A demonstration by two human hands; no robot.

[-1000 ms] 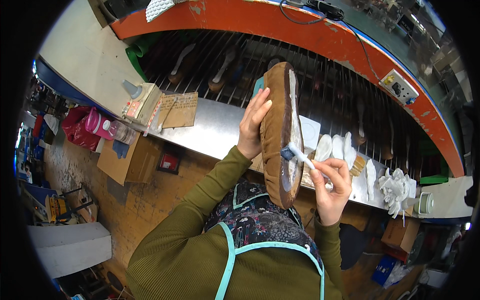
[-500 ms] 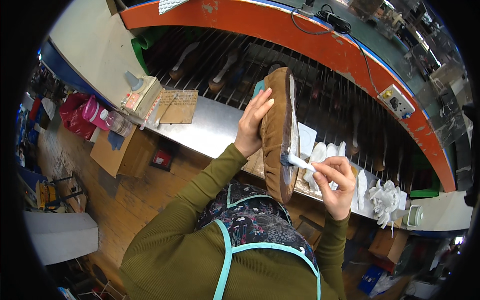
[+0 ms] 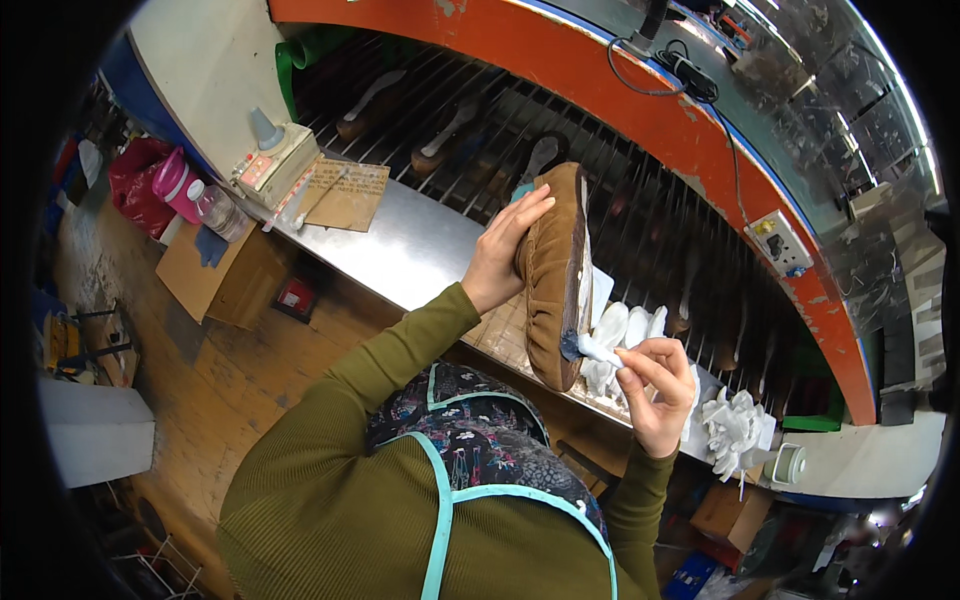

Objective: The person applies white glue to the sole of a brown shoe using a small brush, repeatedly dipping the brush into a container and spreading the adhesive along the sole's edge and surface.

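A brown soft-looking shoe (image 3: 545,270) is held up on its side over the bench edge, its sole facing right. My left hand (image 3: 502,250) grips it from the left, fingers over the brown upper. A whitish coating and a dark blue-grey patch (image 3: 570,345) show along the sole. Between thumb and fingers, my right hand (image 3: 660,395) pinches a small white dauber (image 3: 598,352). Its rounded head touches the sole's edge beside the dark patch, near the shoe's lower end.
Several shoes lie on the barred conveyor (image 3: 470,130) under an orange hood (image 3: 640,100). The metal bench (image 3: 375,255) holds a cardboard piece (image 3: 345,195), a box with a grey cone (image 3: 265,130), white shoe-shaped pads (image 3: 625,325) and crumpled white gloves (image 3: 735,430). A bottle (image 3: 218,212) stands left.
The view has shifted a little. The dauber has slid along the sole toward the shoe's lower end, and the shoe has turned slightly. Both hands keep their hold.
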